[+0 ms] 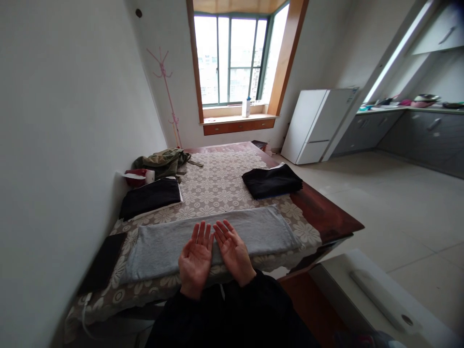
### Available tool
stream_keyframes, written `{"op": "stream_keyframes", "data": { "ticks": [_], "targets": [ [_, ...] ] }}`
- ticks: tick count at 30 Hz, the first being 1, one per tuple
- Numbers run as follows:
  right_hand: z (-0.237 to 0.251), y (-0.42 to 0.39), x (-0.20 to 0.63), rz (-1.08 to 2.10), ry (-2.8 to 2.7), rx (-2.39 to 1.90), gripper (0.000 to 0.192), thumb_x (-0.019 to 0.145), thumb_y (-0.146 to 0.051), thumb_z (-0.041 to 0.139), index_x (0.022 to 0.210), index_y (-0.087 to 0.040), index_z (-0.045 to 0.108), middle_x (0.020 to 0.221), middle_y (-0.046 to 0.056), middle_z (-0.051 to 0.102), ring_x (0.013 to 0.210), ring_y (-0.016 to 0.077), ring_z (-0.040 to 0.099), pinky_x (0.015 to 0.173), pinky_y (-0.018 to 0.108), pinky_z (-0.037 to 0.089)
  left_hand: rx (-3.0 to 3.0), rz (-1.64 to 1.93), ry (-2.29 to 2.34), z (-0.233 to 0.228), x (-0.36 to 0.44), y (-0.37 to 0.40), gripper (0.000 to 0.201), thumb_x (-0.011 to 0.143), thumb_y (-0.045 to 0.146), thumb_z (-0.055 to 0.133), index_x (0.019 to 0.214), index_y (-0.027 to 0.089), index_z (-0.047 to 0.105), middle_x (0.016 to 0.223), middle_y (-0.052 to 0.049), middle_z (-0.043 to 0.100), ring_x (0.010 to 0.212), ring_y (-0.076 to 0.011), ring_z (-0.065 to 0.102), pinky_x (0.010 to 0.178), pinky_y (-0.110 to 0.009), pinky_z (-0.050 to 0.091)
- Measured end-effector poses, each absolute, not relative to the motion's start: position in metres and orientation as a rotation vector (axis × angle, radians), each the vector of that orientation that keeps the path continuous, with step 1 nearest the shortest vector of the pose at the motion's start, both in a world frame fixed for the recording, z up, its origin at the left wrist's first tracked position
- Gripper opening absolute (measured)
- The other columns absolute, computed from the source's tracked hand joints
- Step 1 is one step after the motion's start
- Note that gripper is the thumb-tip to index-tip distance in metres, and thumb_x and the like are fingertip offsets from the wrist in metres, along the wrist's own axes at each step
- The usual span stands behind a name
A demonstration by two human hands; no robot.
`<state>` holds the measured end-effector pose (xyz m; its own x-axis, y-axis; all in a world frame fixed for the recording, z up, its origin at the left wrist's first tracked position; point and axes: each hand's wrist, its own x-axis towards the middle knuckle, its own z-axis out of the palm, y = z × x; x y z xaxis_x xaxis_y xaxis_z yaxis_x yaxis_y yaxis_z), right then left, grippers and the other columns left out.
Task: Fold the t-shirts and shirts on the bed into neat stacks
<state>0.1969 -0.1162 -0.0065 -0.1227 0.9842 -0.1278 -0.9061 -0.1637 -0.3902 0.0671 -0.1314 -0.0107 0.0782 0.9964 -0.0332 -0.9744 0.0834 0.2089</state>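
Note:
My left hand and my right hand are held side by side, palms up, fingers spread, holding nothing. They hover over the near edge of a grey cloth folded into a long strip, which lies across the front of a wooden table covered by a lace tablecloth. A folded black garment lies farther back on the right. Another folded black garment lies on the left near the wall.
An olive-green garment and a red-and-white item sit at the table's far left. A dark flat object lies at the near left. A white fridge, kitchen counter and window stand beyond. A white surface is at lower right.

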Motion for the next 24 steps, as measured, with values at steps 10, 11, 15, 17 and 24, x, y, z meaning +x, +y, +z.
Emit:
{"op": "stream_keyframes", "data": {
  "ticks": [10, 11, 15, 17, 24],
  "targets": [
    [-0.005, -0.118, 0.201, 1.741, -0.185, -0.345, 0.021, 0.094, -0.039, 0.066, 0.082, -0.023, 0.071, 0.079, 0.000, 0.073, 0.080, 0.0170, 0.069, 0.085, 0.034, 0.055, 0.032, 1.524, 0.336, -0.001, 0.067, -0.135, 0.035, 0.103, 0.026, 0.045, 0.090, 0.020, 0.077, 0.089, -0.003, 0.079, 0.086, -0.0157, 0.075, 0.092, -0.036, 0.058],
    [-0.005, -0.118, 0.201, 1.741, -0.190, -0.345, 0.019, 0.094, -0.037, 0.068, 0.081, -0.023, 0.071, 0.079, -0.001, 0.073, 0.080, 0.0169, 0.069, 0.084, 0.034, 0.055, 0.025, 1.523, 0.351, 0.000, 0.069, -0.135, 0.035, 0.103, 0.021, 0.044, 0.089, 0.020, 0.076, 0.088, -0.002, 0.079, 0.085, -0.0146, 0.075, 0.092, -0.035, 0.058],
    [-0.002, -0.119, 0.199, 1.730, -0.192, -0.346, 0.017, 0.093, -0.036, 0.068, 0.081, -0.024, 0.070, 0.079, -0.001, 0.071, 0.080, 0.0171, 0.067, 0.082, 0.034, 0.055, 0.001, 1.521, 0.401, 0.002, 0.073, -0.134, 0.039, 0.103, 0.013, 0.040, 0.089, 0.019, 0.076, 0.088, -0.002, 0.079, 0.086, -0.0129, 0.074, 0.094, -0.034, 0.057],
    [0.001, -0.119, 0.198, 1.726, -0.209, -0.322, 0.022, 0.095, -0.036, 0.066, 0.076, -0.024, 0.067, 0.076, -0.001, 0.069, 0.075, 0.0161, 0.065, 0.078, 0.032, 0.055, 0.025, 1.534, 0.389, 0.003, 0.073, -0.134, 0.037, 0.102, 0.013, 0.041, 0.089, 0.019, 0.075, 0.087, -0.002, 0.077, 0.085, -0.0130, 0.073, 0.092, -0.033, 0.057],
    [0.003, -0.120, 0.196, 1.700, -0.221, -0.289, 0.037, 0.099, -0.034, 0.063, 0.064, -0.023, 0.055, 0.063, -0.005, 0.051, 0.060, 0.0124, 0.051, 0.063, 0.027, 0.048, 0.069, 1.526, 0.257, 0.014, 0.073, -0.141, 0.036, 0.103, 0.028, 0.046, 0.070, 0.020, 0.059, 0.067, 0.003, 0.056, 0.066, -0.0109, 0.058, 0.072, -0.029, 0.052]
  ]
}}
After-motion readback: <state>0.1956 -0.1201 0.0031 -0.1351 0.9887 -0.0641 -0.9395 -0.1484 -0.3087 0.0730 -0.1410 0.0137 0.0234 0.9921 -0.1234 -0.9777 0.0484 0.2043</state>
